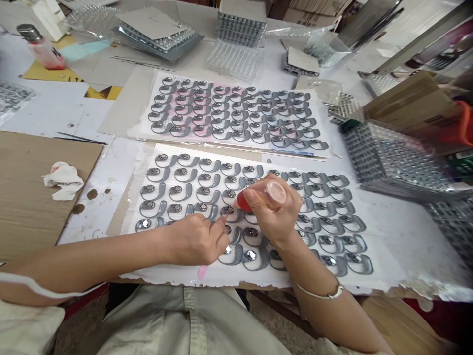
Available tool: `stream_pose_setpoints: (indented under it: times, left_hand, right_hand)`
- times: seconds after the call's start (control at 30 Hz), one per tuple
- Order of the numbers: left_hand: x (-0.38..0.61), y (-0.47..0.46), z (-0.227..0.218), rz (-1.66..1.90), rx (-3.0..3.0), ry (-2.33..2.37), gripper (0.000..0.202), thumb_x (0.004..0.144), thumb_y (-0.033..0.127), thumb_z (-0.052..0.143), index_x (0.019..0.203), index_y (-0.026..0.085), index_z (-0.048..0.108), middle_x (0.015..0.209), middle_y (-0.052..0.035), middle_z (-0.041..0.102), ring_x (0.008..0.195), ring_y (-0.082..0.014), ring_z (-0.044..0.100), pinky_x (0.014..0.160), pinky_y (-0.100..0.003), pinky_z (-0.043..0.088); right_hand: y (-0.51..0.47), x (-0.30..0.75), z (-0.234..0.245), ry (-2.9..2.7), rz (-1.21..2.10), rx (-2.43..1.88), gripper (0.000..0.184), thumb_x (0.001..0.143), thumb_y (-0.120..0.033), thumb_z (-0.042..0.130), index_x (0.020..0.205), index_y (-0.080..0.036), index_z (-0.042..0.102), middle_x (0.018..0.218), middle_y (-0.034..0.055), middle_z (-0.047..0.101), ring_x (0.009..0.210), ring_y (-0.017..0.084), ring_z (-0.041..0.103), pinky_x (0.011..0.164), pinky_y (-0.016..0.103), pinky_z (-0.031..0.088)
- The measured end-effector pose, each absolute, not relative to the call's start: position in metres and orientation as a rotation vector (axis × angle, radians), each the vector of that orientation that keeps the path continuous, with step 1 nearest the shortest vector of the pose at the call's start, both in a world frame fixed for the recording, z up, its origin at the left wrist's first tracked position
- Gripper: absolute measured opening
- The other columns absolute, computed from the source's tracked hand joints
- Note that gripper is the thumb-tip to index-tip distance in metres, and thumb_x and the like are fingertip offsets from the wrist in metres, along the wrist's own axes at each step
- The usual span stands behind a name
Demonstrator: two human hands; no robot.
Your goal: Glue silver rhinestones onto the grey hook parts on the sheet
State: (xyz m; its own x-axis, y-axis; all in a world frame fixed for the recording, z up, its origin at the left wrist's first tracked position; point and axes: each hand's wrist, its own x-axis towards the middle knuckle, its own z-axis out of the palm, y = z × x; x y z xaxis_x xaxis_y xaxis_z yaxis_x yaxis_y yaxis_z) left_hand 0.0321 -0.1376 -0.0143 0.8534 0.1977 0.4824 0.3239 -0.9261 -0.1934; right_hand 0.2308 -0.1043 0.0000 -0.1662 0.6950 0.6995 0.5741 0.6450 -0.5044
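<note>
My right hand [277,212] is wrapped around a small clear squeeze bottle [273,192] of red liquid, tilted with its tip low and to the left. Beneath the tip is a grey curved metal piece with a round setting [226,210], one of several in rows on a white sheet [148,148]. My left hand [199,239] is curled close beside that setting, fingertips by the tip; what they hold, if anything, is hidden. Some nearest pieces carry shiny clear stones [250,255], while others show darker settings. Both hands cover part of the rows.
A second sheet of similar pieces [232,111] lies behind. Stacked clear trays [399,153] stand at right, more trays [242,22] at the back. A bottle with pinkish-red contents [42,47] stands back left; a crumpled tissue [63,180] lies on brown cardboard [29,212].
</note>
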Motion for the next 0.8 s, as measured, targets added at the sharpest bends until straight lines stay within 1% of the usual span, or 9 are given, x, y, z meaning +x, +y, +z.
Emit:
stream_pose_setpoints:
  times: [0.13,0.47,0.7,0.8]
  left_hand:
    - [0.0323,-0.1373,-0.0139,-0.688,-2.738,-0.403,0.007,0.084,0.010,0.056,0.082,0.008,0.063,0.093,-0.0205,0.073,0.049,-0.0160,0.063,0.038,-0.025,0.049]
    - [0.0326,-0.1376,-0.0140,-0.725,-2.732,-0.417,0.011,0.086,0.009,0.053,0.082,0.007,0.063,0.091,-0.0195,0.073,0.046,-0.0153,0.061,0.038,-0.026,0.048]
    - [0.0324,-0.1368,-0.0123,-0.709,-2.751,-0.409,0.015,0.087,0.008,0.050,0.084,0.006,0.064,0.090,-0.0199,0.073,0.051,-0.0168,0.064,0.039,-0.026,0.049]
    - [0.0325,-0.1366,-0.0129,-0.731,-2.754,-0.415,0.014,0.087,0.009,0.051,0.083,0.006,0.064,0.089,-0.0196,0.073,0.051,-0.0167,0.064,0.039,-0.025,0.049]
  right_hand:
    - [-0.1037,0.2309,-0.0009,-1.844,0.123,-0.962,0.014,0.083,-0.019,0.069,0.072,-0.019,0.060,0.062,-0.0001,0.062,0.055,0.012,0.055,0.051,0.028,0.045]
    - [-0.1055,0.2304,-0.0018,-1.837,0.130,-0.919,0.015,0.081,-0.016,0.070,0.072,-0.018,0.058,0.062,0.0009,0.061,0.055,0.013,0.054,0.051,0.029,0.045]
    - [-0.1061,0.2301,-0.0032,-1.837,0.122,-0.934,0.014,0.080,-0.017,0.070,0.073,-0.018,0.058,0.064,0.0018,0.062,0.056,0.013,0.055,0.052,0.029,0.046]
    - [-0.1069,0.2306,-0.0018,-1.813,0.160,-0.911,0.014,0.081,-0.015,0.069,0.073,-0.018,0.058,0.063,0.0015,0.061,0.056,0.013,0.055,0.051,0.030,0.046]
